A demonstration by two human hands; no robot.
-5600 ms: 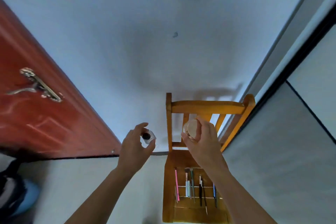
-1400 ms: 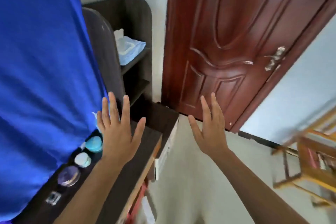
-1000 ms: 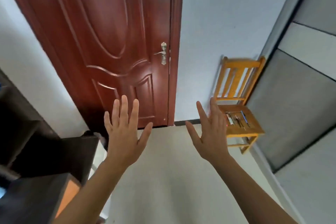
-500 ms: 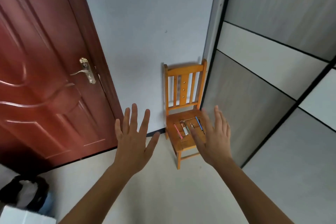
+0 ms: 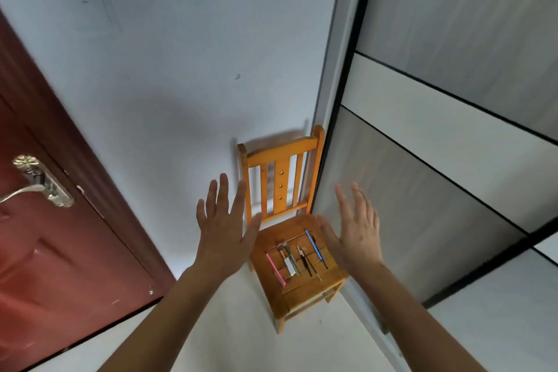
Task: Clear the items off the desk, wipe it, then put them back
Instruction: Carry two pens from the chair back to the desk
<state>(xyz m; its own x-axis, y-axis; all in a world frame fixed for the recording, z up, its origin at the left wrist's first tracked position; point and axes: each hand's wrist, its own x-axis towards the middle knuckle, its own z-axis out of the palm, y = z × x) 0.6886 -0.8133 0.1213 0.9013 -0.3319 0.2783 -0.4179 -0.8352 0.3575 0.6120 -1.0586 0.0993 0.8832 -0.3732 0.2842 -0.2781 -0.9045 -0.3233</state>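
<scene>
Both empty, fingers spread wide | your left hand [image 5: 222, 235] at 9 o'clock of the chair [image 5: 305, 293] seat | your right hand [image 5: 357, 235] at 3 o'clock | pens and brushes [image 5: 297, 260] lie on the seat

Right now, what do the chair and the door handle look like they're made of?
The chair looks like solid wood: grain lines and plank seams show on the seat, under a glossy orange-brown coat, probably varnish. The door handle looks like metal, from its bright glints; silvery to brassy, the exact finish blurred.
</scene>
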